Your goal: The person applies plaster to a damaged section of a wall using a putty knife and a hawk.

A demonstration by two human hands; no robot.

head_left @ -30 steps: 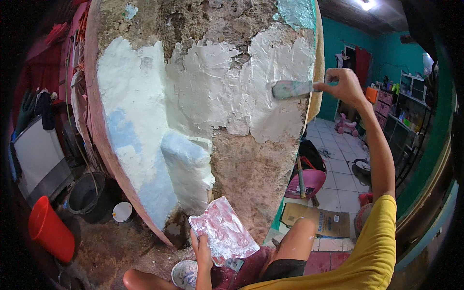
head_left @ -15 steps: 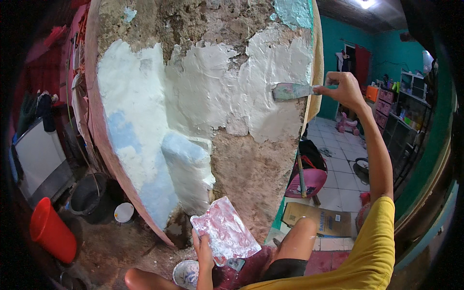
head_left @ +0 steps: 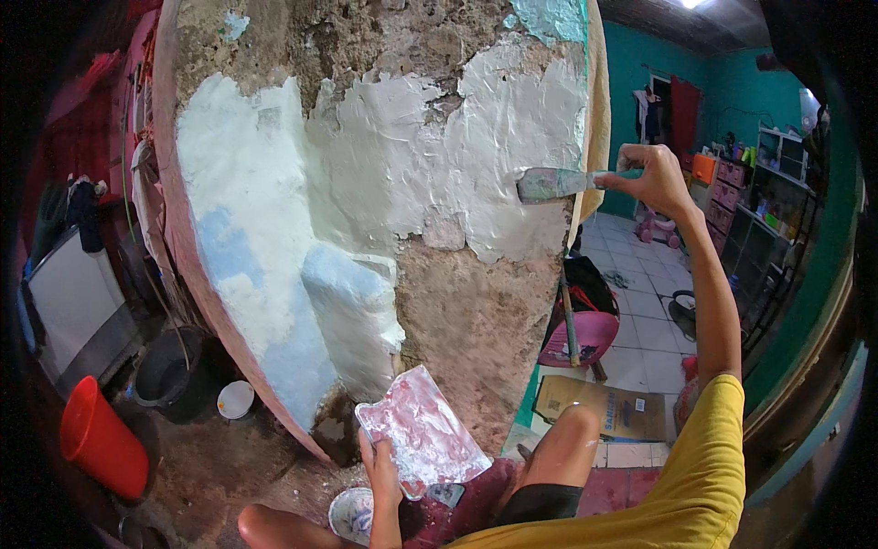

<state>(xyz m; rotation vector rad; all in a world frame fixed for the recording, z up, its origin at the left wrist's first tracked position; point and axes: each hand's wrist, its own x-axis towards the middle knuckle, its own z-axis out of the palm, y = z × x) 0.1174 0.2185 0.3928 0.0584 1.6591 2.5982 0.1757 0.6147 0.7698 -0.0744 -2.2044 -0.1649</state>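
The right hand [head_left: 654, 178] grips a putty knife [head_left: 553, 183], blade on the white filler [head_left: 457, 174] at the wall's three o'clock edge. The left hand [head_left: 380, 467], at six o'clock, holds a smeared mixing board [head_left: 425, 435]. Step in hand appears to be spreading; the next stroke calls for even blade pressure.

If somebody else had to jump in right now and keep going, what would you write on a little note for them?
Right hand: raised, gripping a putty knife, blade at the right edge of the wet white plaster on the wall.
Left hand: low, holding a smeared flat board with only a thin coat of plaster on it.
A small bowl sits on the floor under the board.
Done: upper and left parts of the wall are covered white.
Left: bare brown patch below the plaster, and the rough top of the wall.
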